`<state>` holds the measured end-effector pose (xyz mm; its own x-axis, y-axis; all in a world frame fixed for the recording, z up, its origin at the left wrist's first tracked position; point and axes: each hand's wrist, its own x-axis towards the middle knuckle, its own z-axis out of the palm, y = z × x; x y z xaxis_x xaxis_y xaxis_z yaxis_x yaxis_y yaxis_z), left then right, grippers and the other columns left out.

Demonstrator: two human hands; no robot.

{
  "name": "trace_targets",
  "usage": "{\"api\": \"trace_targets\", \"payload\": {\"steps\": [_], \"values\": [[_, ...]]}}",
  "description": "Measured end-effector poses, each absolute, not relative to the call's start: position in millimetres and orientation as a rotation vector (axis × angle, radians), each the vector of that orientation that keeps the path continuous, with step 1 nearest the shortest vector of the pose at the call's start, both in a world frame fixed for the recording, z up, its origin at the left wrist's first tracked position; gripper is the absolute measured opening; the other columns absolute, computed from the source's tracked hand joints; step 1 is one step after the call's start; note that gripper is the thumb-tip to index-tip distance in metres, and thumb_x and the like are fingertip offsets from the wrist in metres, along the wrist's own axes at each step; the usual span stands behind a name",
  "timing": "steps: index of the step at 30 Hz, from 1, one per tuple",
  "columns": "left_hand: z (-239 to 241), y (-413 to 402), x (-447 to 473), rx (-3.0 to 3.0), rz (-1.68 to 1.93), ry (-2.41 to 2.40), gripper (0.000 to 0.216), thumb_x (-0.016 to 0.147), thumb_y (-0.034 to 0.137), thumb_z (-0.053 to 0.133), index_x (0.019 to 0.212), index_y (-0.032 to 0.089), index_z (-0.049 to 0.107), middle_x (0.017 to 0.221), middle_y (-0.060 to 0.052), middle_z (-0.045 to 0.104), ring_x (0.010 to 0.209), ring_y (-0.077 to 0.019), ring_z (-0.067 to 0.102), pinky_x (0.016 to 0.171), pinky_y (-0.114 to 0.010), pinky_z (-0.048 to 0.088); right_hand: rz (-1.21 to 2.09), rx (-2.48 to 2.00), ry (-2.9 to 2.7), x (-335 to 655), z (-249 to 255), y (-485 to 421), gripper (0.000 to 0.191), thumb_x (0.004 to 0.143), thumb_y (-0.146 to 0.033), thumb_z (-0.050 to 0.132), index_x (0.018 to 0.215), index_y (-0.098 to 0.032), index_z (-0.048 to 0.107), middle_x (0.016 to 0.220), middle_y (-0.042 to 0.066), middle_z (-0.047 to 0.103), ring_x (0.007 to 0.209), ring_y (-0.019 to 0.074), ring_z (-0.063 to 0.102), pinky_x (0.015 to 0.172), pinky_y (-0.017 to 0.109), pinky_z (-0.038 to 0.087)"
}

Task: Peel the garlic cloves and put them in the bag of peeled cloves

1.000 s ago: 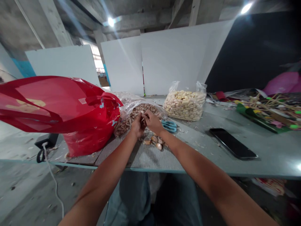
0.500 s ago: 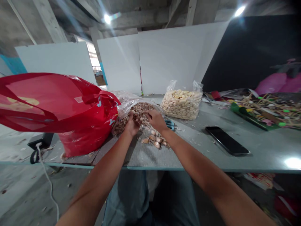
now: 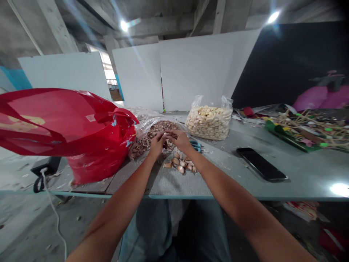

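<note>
My left hand point(image 3: 157, 145) and my right hand point(image 3: 180, 140) meet at the fingertips over an open plastic bag of brown garlic skins point(image 3: 160, 126). Pinched between them is a small pale garlic clove point(image 3: 165, 134), mostly covered by the fingers. Just below the hands, a loose heap of unpeeled garlic cloves point(image 3: 181, 169) lies on the grey table. Blue-handled scissors point(image 3: 195, 144) rest beside my right wrist, partly hidden by it. Behind them stands a clear bag of peeled garlic cloves point(image 3: 208, 123).
A big red bag point(image 3: 100, 165) stands at the left, near a black power adapter point(image 3: 46, 165) with a white cable. To the right are a black phone point(image 3: 261, 163) and a pile of sticks with coloured tips point(image 3: 313, 125). White panels point(image 3: 201, 69) rise behind the table.
My hands have come closer together, and the fingertips now meet around the pale clove. The left hand has turned from palm-up to a pinch. The view has shifted slightly.
</note>
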<state>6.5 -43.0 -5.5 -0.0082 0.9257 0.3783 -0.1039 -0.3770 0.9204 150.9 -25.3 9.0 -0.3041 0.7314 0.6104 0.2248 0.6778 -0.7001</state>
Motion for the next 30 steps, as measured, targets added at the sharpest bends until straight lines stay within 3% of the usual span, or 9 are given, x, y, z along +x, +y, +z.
{"api": "trace_targets", "payload": {"steps": [8, 13, 19, 25, 30], "values": [[-1.5, -47.6, 5.7, 1.490, 1.541, 0.978, 0.044, 0.072, 0.034, 0.073, 0.114, 0.020, 0.068, 0.063, 0.001, 0.060, 0.049, -0.0097, 0.050, 0.040, -0.018, 0.037, 0.652, -0.727, -1.794, 154.3, 6.3, -23.2, 0.026, 0.083, -0.039, 0.060, 0.095, -0.019, 0.069, 0.086, 0.005, 0.069, 0.079, 0.0179, 0.063, 0.073, 0.031, 0.052], [-0.7, -49.6, 5.3, 1.475, 1.510, 1.003, 0.044, 0.071, 0.024, 0.073, 0.115, 0.019, 0.068, 0.065, 0.000, 0.063, 0.048, -0.0102, 0.052, 0.040, -0.019, 0.039, 0.951, -0.772, -1.625, 149.8, 3.4, -23.8, 0.031, 0.074, -0.042, 0.066, 0.094, -0.018, 0.064, 0.074, 0.003, 0.067, 0.060, 0.0158, 0.060, 0.051, 0.028, 0.052], [0.3, -52.0, 5.9, 1.429, 1.505, 0.924, 0.045, 0.077, 0.030, 0.069, 0.121, 0.023, 0.064, 0.074, -0.001, 0.066, 0.045, -0.0106, 0.055, 0.041, -0.022, 0.042, 1.211, -0.696, -1.458, 147.0, 6.1, -23.9, 0.037, 0.061, -0.041, 0.075, 0.086, -0.018, 0.061, 0.068, 0.001, 0.064, 0.060, 0.0150, 0.061, 0.050, 0.027, 0.054], [1.0, -51.8, 5.6, 1.409, 1.589, 0.927, 0.050, 0.068, 0.026, 0.077, 0.116, 0.023, 0.063, 0.079, 0.000, 0.066, 0.046, -0.0096, 0.056, 0.041, -0.020, 0.042, 1.212, -0.697, -1.475, 146.9, 2.1, -21.0, 0.040, 0.059, -0.040, 0.075, 0.090, -0.018, 0.060, 0.068, 0.001, 0.064, 0.061, 0.0158, 0.062, 0.050, 0.028, 0.055], [2.7, -50.7, 5.8, 1.401, 1.600, 1.000, 0.038, 0.062, 0.020, 0.080, 0.098, 0.018, 0.066, 0.069, 0.001, 0.064, 0.042, -0.0087, 0.052, 0.041, -0.020, 0.041, 1.080, -0.736, -1.544, 147.0, -0.2, -19.6, 0.033, 0.066, -0.038, 0.069, 0.091, -0.017, 0.065, 0.072, 0.003, 0.065, 0.060, 0.0155, 0.060, 0.047, 0.027, 0.053]]}}
